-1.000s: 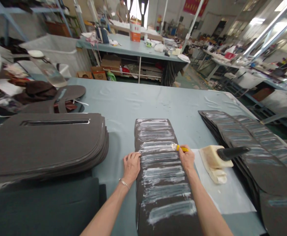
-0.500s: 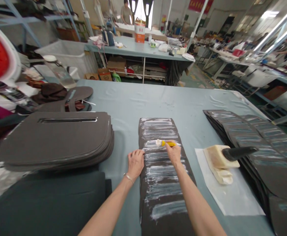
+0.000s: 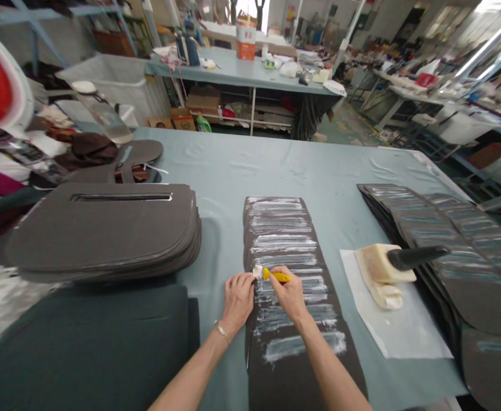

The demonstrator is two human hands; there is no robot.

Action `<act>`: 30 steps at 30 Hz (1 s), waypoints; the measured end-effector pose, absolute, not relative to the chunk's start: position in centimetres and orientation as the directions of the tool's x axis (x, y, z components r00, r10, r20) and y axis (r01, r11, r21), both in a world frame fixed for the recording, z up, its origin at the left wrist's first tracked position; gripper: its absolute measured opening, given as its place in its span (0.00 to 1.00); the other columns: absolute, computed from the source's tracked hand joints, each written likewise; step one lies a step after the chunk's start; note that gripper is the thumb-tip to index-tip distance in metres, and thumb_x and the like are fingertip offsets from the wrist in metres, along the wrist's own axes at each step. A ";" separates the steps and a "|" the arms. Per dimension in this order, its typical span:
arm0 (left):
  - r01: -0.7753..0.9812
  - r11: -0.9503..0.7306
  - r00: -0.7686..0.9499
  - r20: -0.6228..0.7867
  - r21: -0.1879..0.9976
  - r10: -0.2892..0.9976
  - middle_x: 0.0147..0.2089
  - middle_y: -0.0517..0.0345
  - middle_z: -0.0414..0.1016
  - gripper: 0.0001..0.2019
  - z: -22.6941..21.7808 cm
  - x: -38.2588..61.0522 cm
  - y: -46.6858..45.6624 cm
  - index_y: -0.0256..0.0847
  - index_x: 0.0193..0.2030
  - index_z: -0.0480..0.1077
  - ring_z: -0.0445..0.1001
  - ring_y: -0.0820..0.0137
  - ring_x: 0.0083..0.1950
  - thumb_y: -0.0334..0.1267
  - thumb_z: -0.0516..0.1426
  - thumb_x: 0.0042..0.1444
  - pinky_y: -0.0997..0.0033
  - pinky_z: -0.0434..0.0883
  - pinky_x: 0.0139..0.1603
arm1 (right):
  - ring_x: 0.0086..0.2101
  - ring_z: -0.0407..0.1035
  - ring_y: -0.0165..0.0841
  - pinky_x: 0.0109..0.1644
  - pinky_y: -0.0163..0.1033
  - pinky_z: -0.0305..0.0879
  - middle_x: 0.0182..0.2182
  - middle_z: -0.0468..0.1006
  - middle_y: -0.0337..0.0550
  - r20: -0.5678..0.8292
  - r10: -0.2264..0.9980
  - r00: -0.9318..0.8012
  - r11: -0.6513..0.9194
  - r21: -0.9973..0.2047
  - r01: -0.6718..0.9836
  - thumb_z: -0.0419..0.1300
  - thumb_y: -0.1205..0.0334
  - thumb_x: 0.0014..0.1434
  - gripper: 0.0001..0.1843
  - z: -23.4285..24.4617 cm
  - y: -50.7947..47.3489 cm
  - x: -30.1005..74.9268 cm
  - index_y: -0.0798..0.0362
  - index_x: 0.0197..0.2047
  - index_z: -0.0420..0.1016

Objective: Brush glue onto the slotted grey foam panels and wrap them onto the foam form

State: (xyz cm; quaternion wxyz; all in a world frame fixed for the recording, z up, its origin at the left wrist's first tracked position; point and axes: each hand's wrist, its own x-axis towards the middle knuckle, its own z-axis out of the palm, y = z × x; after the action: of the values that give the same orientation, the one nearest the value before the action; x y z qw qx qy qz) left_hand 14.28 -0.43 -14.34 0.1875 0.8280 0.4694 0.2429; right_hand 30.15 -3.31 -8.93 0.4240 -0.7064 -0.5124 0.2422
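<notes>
A small yellow-handled applicator [image 3: 276, 276], its tip loaded with white paste, was pinched in the right hand [image 3: 288, 295] midway down a fanned stack of dark sheet pieces [image 3: 301, 377] on the grey-blue table [image 3: 250, 165]. The left hand [image 3: 238, 302] lay open on the stack, close to the right hand but not clamped to it. White streaks covered most exposed strips; the nearest piece's lower end was bare. A streaked stack [image 3: 481, 297] lay right, beyond a cream block [image 3: 381, 268] on white paper [image 3: 396, 337]; an unstreaked stack [image 3: 104, 228] lay left
</notes>
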 end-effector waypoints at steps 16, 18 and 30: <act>0.722 -0.547 0.476 0.268 0.423 0.837 0.51 0.51 0.73 0.15 -15.4 14.5 -1.3 0.44 0.52 0.67 0.66 0.61 0.55 0.32 0.47 0.61 0.56 0.59 0.55 | 0.25 0.65 0.28 0.32 0.32 0.58 0.25 0.73 0.38 0.178 0.872 0.456 -0.155 -0.784 0.601 0.53 0.54 0.57 0.12 -8.2 -5.4 33.8 0.52 0.33 0.73; 0.719 -0.553 0.484 0.266 0.421 0.833 0.51 0.51 0.73 0.15 -15.4 14.5 -1.3 0.44 0.52 0.67 0.67 0.61 0.55 0.33 0.47 0.61 0.56 0.59 0.55 | 0.24 0.64 0.28 0.31 0.33 0.58 0.25 0.74 0.37 0.146 0.893 0.425 -0.153 -0.792 0.592 0.53 0.54 0.57 0.12 -8.7 -5.4 33.4 0.51 0.33 0.74; 0.735 -0.523 0.460 0.249 0.432 0.852 0.51 0.52 0.73 0.14 -15.2 14.7 -1.4 0.44 0.51 0.67 0.66 0.61 0.55 0.33 0.46 0.62 0.57 0.59 0.55 | 0.25 0.65 0.29 0.31 0.33 0.58 0.26 0.74 0.39 0.216 0.800 0.559 -0.213 -0.769 0.602 0.52 0.52 0.58 0.14 -7.5 -5.2 35.6 0.52 0.34 0.74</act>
State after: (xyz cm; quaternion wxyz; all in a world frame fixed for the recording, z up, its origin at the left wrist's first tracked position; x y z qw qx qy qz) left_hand 14.69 -1.42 -15.22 0.1324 0.8442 0.4700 0.2213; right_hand 35.59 -5.17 -7.52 0.4314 -0.7704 -0.4552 0.1147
